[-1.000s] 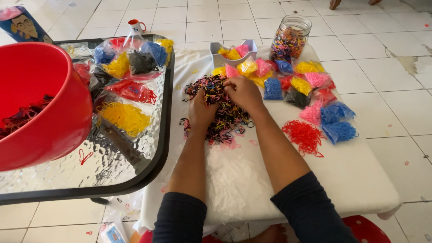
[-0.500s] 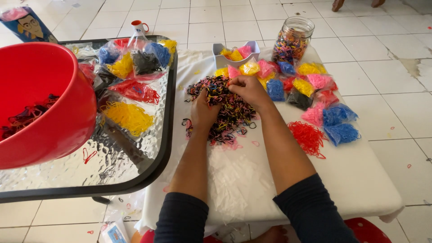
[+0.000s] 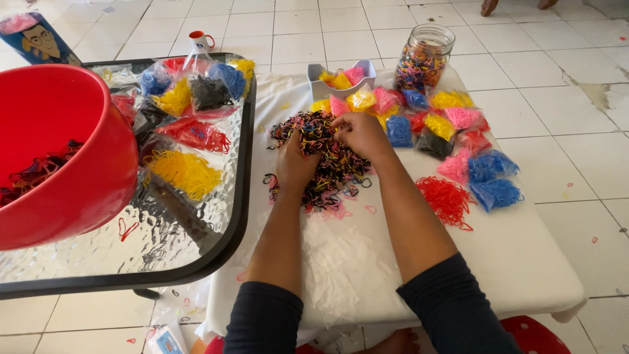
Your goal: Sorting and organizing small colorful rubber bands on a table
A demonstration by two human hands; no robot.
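A heap of small mixed-colour rubber bands lies on a low white-covered table. My left hand rests in the heap's left side, fingers buried among the bands. My right hand sits on the heap's upper right, fingertips pinching at a few bands. A loose pile of red bands lies to the right of my right forearm.
Small bags of sorted bands in yellow, pink, blue and black crowd the table's far right. A glass jar of bands and a grey tray stand behind. A red bowl sits on a glass-topped table at left, with more bags.
Both hands have shifted slightly within the heap, the right hand's fingers working at the bands. The view has tipped a little, so everything sits lower in the picture.
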